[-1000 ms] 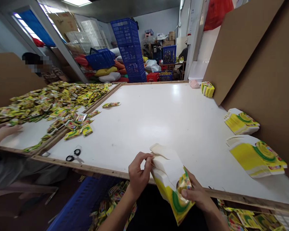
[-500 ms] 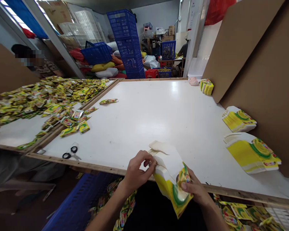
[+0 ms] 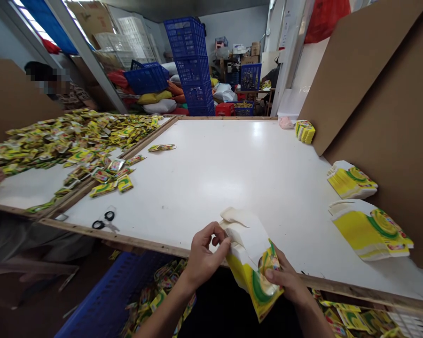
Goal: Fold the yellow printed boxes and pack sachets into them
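A stack of flat yellow, green and white cartons (image 3: 245, 241) is held over the table's near edge, tilted, with white flaps fanned toward the far side. My right hand (image 3: 291, 281) grips its right side, thumb on the printed face and fingers hidden behind. At the left edge of the flaps, my left hand (image 3: 209, 251) pinches with thumb and forefinger; whether one flap or several lies between them is too small to tell.
More flat cartons (image 3: 370, 230) lie in piles at the right by a cardboard sheet (image 3: 370, 70). Scissors (image 3: 105, 222) rest near the front left. Filled sachets (image 3: 74, 141) heap on the adjoining table, where a co-worker (image 3: 56, 84) sits. A blue crate (image 3: 95, 291) stands below.
The whole view has shifted slightly. My hands keep nearly the same hold on the cartons. At the far left, more of the co-worker's hand shows beside the sachets.
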A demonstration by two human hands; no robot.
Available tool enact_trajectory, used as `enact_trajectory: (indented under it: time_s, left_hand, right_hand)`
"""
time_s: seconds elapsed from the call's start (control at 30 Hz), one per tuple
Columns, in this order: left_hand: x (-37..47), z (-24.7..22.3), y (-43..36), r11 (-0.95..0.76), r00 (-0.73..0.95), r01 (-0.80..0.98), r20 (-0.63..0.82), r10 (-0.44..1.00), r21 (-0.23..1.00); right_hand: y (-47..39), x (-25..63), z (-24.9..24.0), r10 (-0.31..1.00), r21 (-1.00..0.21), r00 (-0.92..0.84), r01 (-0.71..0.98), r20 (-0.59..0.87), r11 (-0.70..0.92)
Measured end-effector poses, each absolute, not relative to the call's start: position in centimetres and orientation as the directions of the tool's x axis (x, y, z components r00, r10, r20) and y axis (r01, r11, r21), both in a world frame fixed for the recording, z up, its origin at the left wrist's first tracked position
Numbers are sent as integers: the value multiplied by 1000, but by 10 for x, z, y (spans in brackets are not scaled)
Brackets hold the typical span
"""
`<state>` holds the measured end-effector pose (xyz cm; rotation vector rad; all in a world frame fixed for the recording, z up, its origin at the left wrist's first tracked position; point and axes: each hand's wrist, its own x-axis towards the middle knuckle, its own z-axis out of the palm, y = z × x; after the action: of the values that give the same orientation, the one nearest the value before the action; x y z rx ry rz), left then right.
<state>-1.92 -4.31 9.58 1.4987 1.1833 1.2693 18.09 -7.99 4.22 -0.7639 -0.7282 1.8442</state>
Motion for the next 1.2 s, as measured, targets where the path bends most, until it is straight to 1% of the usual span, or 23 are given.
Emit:
enact_trajectory:
  time_s: [0.1, 0.2, 0.27, 0.4, 0.5, 0.67, 0.83, 1.0, 1.07, 1.13, 1.2]
  left_hand:
    - [-24, 98, -40, -179, 158, 207, 148, 976, 962]
    - [-28, 96, -34, -127, 169, 185, 96, 981, 974]
    - [-28, 94, -30, -106, 150, 151, 83, 985, 983]
    - [-21, 85, -27, -27, 35, 78, 24, 999, 997]
    - [-16, 79, -25, 4, -13, 47, -4, 1000, 999]
    - [-12, 74, -25, 14, -29, 46, -12, 1000, 999]
    - [-9, 78, -29, 10, -12, 89, -9, 1000, 996]
    - [-8, 81, -37, -85, -7, 217, 88, 996, 972]
    - [-10, 81, -39, -127, 16, 242, 127, 992, 962]
    - [-11, 82, -40, -148, 45, 262, 141, 989, 954]
    - [-12, 81, -39, -132, 45, 278, 125, 991, 951]
  right_hand:
    - [-79, 180, 45, 924, -761, -343, -551, -167, -342]
    - [-77, 178, 47, 925, -768, -348, -549, -151, -332]
    - [-75, 177, 46, 925, -778, -356, -540, -134, -321]
    - [-72, 177, 44, 921, -820, -374, -489, -112, -298]
    - [-72, 177, 48, 917, -852, -384, -439, -109, -284]
    - [-74, 177, 48, 926, -887, -360, -383, -112, -256]
    - [-71, 176, 34, 931, -910, -348, -342, -109, -234]
    - [-69, 175, 33, 934, -905, -353, -376, -60, -200]
    - [-68, 174, 36, 929, -897, -367, -394, -44, -199]
    - [-67, 174, 38, 921, -889, -386, -406, -43, -212]
    - [-66, 173, 37, 917, -886, -394, -404, -58, -229]
